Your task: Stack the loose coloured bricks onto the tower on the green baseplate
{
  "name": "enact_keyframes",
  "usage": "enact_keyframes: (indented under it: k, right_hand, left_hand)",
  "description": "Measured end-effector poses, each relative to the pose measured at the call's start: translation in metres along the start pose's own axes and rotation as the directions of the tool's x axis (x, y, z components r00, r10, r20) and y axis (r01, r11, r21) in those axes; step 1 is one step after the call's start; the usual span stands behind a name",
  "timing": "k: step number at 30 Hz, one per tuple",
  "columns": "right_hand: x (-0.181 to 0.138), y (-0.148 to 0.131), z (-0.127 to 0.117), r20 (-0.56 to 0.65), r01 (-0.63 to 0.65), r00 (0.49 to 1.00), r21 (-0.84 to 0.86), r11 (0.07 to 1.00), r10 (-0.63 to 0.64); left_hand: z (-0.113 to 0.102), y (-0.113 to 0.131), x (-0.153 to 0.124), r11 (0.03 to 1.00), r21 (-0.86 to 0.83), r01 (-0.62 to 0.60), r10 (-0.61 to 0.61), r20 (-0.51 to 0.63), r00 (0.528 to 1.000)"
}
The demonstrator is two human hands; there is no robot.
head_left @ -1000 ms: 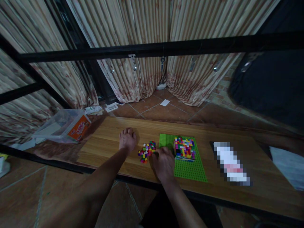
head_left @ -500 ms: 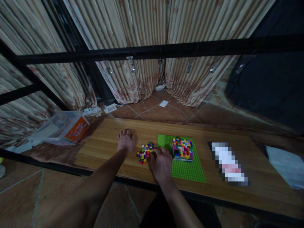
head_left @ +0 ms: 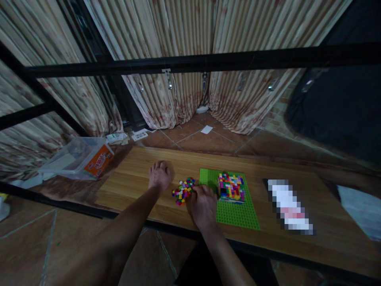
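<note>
A loose heap of small coloured bricks [head_left: 183, 190] lies on the wooden table [head_left: 133, 178]. Right of the heap, a green baseplate [head_left: 235, 212] carries a multicoloured brick block [head_left: 231, 186]. My left hand [head_left: 160, 174] rests on the table just left of the heap, its fingers curled under. My right hand [head_left: 204, 204] sits between the heap and the baseplate. Its fingertips are bunched at the heap's right edge, and what they pinch is too small to make out.
A clear plastic box with an orange label [head_left: 80, 158] stands off the table's left end. A blurred-out flat object [head_left: 290, 206] lies right of the baseplate, with white paper [head_left: 360, 210] at the far right. A black metal bar [head_left: 208, 61] crosses overhead before striped curtains.
Both hands stay where they were beside the brick heap. Only the view shifts slightly.
</note>
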State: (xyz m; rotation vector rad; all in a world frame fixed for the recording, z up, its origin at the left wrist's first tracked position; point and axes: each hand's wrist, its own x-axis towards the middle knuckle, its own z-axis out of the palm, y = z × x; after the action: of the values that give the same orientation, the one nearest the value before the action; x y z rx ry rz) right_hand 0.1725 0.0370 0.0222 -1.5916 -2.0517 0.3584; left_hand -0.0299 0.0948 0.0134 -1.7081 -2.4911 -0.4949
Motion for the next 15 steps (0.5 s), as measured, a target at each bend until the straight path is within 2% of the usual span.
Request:
enact_keyframes:
  k: [15]
  right_hand:
    - [0.0034,0.0025,-0.0036,0.013,0.039,0.999,-0.026,0.999,-0.039]
  left_hand:
    - [0.0000,-0.0010,-0.0004,1.000,0.013,-0.016,0.016,-0.003,1.000]
